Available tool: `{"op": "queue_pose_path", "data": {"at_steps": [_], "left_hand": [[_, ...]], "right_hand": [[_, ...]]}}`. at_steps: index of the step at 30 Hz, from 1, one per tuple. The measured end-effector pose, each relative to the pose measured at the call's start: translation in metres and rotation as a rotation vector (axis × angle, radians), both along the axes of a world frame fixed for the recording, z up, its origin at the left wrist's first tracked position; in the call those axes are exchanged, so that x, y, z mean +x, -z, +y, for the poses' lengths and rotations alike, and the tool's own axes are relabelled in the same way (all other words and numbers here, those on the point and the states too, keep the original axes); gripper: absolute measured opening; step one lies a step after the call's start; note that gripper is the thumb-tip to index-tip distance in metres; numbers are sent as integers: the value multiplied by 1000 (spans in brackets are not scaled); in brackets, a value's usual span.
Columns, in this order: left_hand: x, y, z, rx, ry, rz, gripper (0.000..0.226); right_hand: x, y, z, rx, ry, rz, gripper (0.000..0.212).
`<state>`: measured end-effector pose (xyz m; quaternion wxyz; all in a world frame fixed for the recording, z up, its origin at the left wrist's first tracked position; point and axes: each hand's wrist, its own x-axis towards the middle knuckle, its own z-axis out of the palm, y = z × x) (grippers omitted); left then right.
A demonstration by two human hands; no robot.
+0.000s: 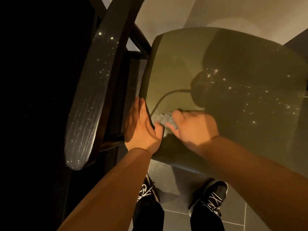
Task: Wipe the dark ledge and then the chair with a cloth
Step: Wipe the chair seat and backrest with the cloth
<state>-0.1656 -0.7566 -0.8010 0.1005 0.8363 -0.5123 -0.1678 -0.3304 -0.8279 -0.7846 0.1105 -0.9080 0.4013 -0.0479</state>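
Wiping the chair seat (208, 67) seems the step in hand: the right hand (193, 126) presses a bunched pale cloth (165, 119) near its left edge. The left hand (141, 125), fingers flat, grips that edge. Next, I judge, strokes must go across the seat.

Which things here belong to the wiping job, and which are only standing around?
Belong to the job:
chair seat
white cloth, bunched under the right hand
left hand, gripping the seat's edge
dark ledge

Only around:
black shoes
tiled floor
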Motion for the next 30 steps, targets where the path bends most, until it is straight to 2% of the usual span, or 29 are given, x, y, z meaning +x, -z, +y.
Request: {"op": "queue_pose_path", "data": {"at_steps": [2,6,9,13,16,19,22,26,30], "left_hand": [[-1,2,0,-15,-4,-12,85],[-1,3,1,-21,-3,-26,84],[-1,3,2,-29,3,-26,83],[-1,1,3,-39,17,-42,80],[-2,2,3,-69,45,-83,76],[-1,3,4,-85,80,-112,74],[0,3,5,-64,134,-148,73],[0,3,5,-32,185,-177,76],[0,3,4,-48,176,-147,78]], "right_hand": [[-4,8,-26,7,65,-55,20],[-12,6,-74,-191,210,-65,37],[-13,0,-45,-184,252,-102,32],[-29,-1,45,18,35,-30,37],[-47,2,33,-7,-26,6,35],[-57,6,-7,-137,149,-20,34],[-54,7,-3,-198,357,-87,35],[-31,3,47,-111,402,-172,37],[-51,2,47,-116,504,-107,36]]}}
